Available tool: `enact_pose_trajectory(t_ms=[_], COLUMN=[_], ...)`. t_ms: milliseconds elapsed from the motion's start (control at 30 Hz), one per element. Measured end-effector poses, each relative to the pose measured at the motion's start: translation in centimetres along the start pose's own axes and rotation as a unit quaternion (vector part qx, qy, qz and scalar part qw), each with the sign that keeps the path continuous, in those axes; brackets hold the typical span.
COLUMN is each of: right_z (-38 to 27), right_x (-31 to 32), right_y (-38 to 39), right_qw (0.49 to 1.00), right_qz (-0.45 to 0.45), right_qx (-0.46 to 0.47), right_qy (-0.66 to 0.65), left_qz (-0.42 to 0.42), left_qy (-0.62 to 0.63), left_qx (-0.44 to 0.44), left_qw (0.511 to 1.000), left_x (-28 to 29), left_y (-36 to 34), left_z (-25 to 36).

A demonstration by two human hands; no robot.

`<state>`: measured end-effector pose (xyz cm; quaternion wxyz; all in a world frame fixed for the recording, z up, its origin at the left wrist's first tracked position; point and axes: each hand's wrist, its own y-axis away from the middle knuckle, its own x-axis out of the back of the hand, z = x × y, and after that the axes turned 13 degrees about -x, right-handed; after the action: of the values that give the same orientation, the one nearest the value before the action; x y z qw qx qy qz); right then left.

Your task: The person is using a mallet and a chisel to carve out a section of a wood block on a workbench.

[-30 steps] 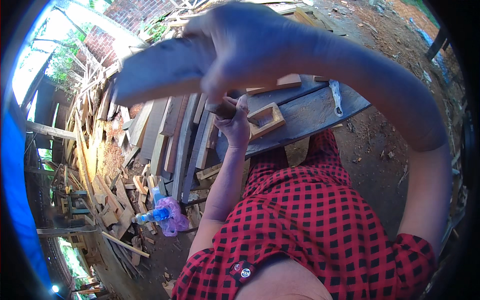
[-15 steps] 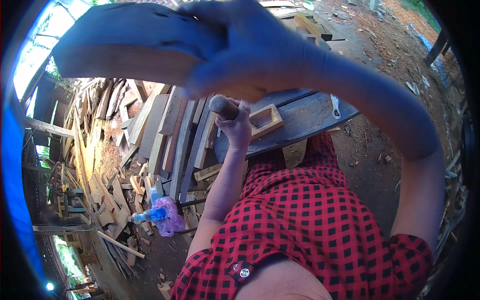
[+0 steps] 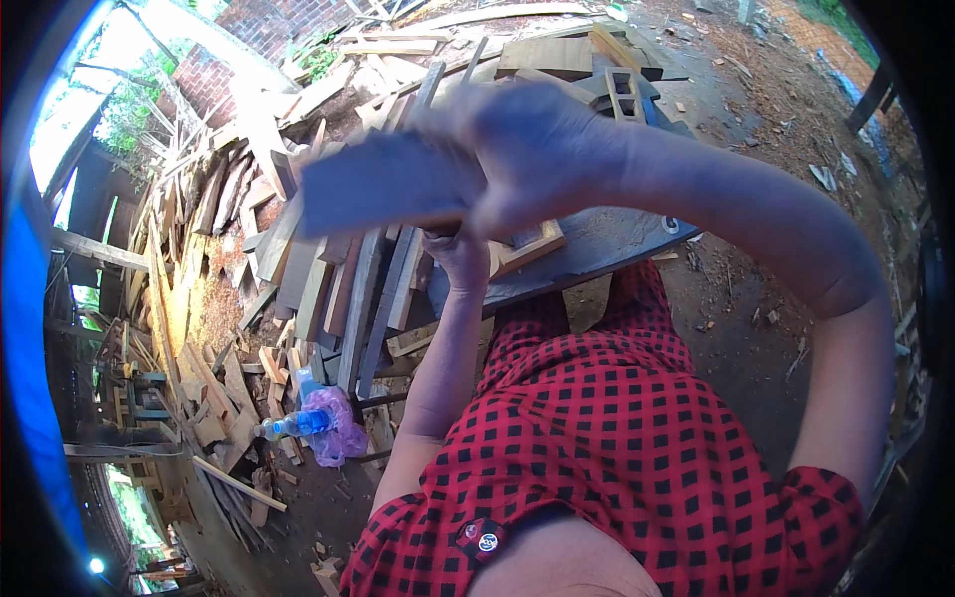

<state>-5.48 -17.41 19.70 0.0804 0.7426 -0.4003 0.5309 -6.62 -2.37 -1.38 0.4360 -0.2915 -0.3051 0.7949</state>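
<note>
In the head view, open ground [image 3: 741, 289] lay beyond the tabletop [image 3: 609, 241]'s near edge. The right arm [image 3: 761, 204] arched over, its right grip [image 3: 542, 149] clamped on a wooden block [image 3: 383, 186], partly covering the left grip [image 3: 463, 261], curled round a mostly hidden handle [image 3: 441, 231] beside a hollowed wooden piece [image 3: 537, 247].

right hand [image 3: 542, 149]: clenched, elbow [image 3: 854, 298] bent | left hand [image 3: 464, 263]: partly hidden, forearm [image 3: 450, 358] outstretched

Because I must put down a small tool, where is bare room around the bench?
The dark bench looks free along its near edge, between the wooden frame and the pale ring-ended object. The ground between the trousers and the right arm is mostly bare. Left of the frame is crowded: planks lie packed there.
</note>
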Motion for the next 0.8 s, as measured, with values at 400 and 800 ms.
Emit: enact_pose_trajectory(t_ms=[400,800], right_z=[-0.5,-1.2], right_x=[-0.9,-1.0], right_y=[-1.2,-1.7], right_qw=[0.997,0.979], right_qz=[-0.034,0.068], right_qx=[-0.025,0.027], right_qy=[-0.067,-0.192], left_qz=[0.006,0.023], left_qy=[0.014,0.053], left_qx=[0.025,0.047], left_qw=[1.0,0.997], left_x=[1.1,1.5], left_y=[0.1,-0.1], left_z=[-1.1,-1.1])
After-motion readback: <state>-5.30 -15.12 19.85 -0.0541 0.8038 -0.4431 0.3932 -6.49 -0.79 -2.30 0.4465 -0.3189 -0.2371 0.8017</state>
